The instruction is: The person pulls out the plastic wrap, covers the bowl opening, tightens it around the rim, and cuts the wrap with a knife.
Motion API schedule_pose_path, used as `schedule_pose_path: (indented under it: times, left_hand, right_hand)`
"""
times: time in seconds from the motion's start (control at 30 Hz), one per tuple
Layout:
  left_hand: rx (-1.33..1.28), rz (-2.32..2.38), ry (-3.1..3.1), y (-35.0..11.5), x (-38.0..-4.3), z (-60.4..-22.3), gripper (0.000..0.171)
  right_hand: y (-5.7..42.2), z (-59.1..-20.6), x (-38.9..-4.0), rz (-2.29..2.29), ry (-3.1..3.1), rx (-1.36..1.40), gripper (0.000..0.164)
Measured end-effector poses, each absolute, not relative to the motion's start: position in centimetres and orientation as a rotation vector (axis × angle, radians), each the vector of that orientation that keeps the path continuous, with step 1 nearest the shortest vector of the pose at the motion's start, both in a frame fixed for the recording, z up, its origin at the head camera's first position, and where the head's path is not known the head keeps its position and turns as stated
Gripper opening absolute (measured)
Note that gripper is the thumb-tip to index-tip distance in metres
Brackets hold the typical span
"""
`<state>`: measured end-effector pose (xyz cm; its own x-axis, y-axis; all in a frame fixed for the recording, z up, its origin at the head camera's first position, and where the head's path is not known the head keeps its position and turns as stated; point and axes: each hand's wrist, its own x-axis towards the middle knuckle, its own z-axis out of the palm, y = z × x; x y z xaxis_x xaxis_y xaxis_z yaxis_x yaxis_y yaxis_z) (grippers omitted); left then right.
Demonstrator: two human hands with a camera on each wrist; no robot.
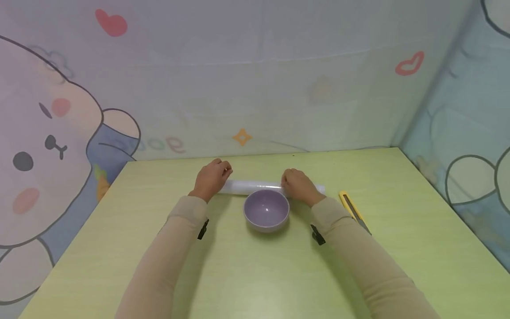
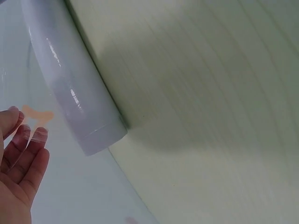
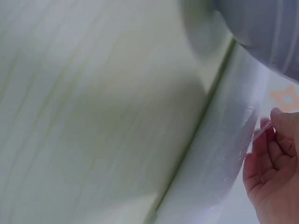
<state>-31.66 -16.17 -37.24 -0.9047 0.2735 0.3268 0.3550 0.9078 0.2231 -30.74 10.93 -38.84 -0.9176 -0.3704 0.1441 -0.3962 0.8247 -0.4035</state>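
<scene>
A roll of plastic wrap lies crosswise on the table behind a purple bowl. At the roll's left end, my left hand pinches the clear film between thumb and forefinger; in the left wrist view the film crosses the fingertips. My right hand is near the roll's right part. The right wrist view has its thumb and fingers gripping a gathered edge of film drawn off the roll. The bowl stands upright, with nothing visible inside, and hides part of the roll's front.
A yellow utility knife lies on the table to the right, partly hidden by the right sleeve. The pale green table ends at a printed cloth backdrop behind the roll. Another cloth hangs at the right side.
</scene>
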Motion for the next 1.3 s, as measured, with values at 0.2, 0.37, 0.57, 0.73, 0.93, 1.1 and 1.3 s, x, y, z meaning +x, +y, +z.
schedule_pose_path:
  times: [0.2,0.37,0.57,0.73,0.93,1.1,1.3]
  left_hand:
    - [-0.477,-0.418,-2.777,-16.0,-31.8,-37.3,0.016]
    - [-0.478,-0.428,-2.77,-16.0,-31.9,-37.1,0.017]
    - [-0.472,-0.438,-2.784,-16.1,-31.9,-37.0,0.018]
    - [-0.477,-0.445,-2.774,-16.0,-31.8,-37.1,0.017]
    - [-0.476,-0.444,-2.761,-16.1,-31.8,-37.2,0.016]
    - [-0.484,-0.446,-2.756,-16.1,-31.8,-37.3,0.015]
    - [-0.478,-0.442,-2.751,-16.2,-31.7,-37.4,0.016]
  right_hand:
    - [12.0,-38.2,-31.0,0.782,-2.958,0.56,0.013]
    - [12.8,-38.6,-30.9,0.594,-3.002,0.705,0.021]
    - [13.2,-39.5,-30.4,0.362,-2.903,0.753,0.018]
    - [13.5,-39.7,-29.9,0.33,-2.791,0.77,0.008]
    - [14.0,-39.3,-29.5,0.279,-2.784,0.712,0.007]
    - [14.7,-39.5,-29.0,0.131,-2.706,0.761,0.005]
    - [14.9,-39.4,-29.0,0.193,-2.773,0.738,0.006]
